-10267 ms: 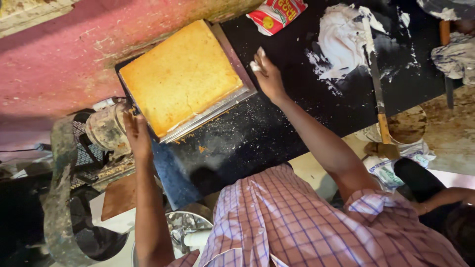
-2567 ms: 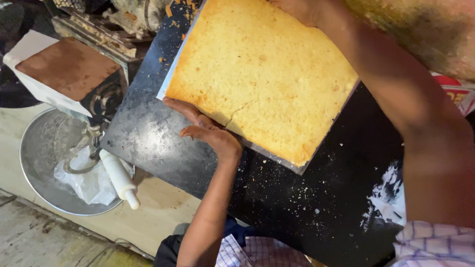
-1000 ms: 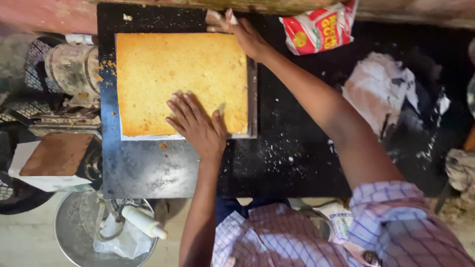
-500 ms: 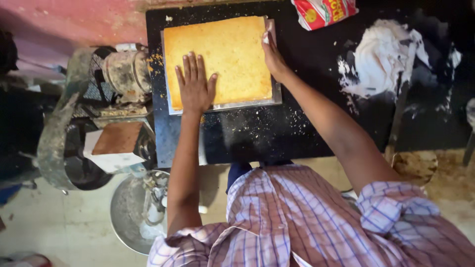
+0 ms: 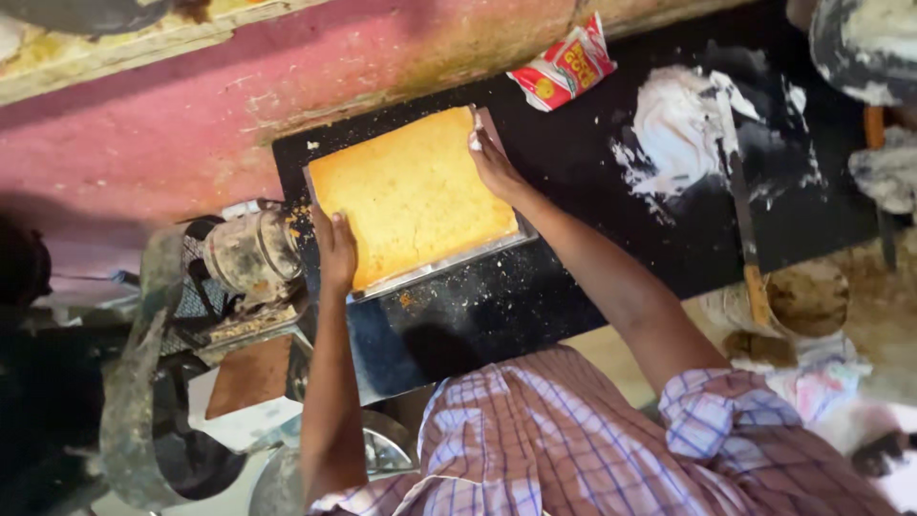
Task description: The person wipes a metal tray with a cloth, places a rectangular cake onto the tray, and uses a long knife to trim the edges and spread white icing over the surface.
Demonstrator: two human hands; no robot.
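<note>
A large square yellow sponge cake lies on a thin board on the black worktop. My left hand rests flat on the cake's near left corner, fingers together. My right hand presses against the cake's right edge, with white cream on the fingertips. Neither hand holds a tool.
A long palette knife lies across a smear of white cream on the right. A red and white packet sits by the pink wall. A mixer machine stands left of the worktop; a brown block lies below it.
My left hand slid from the top of the cake to its left corner. My right hand stays at the cake's right edge. The view has swung and tilted.
</note>
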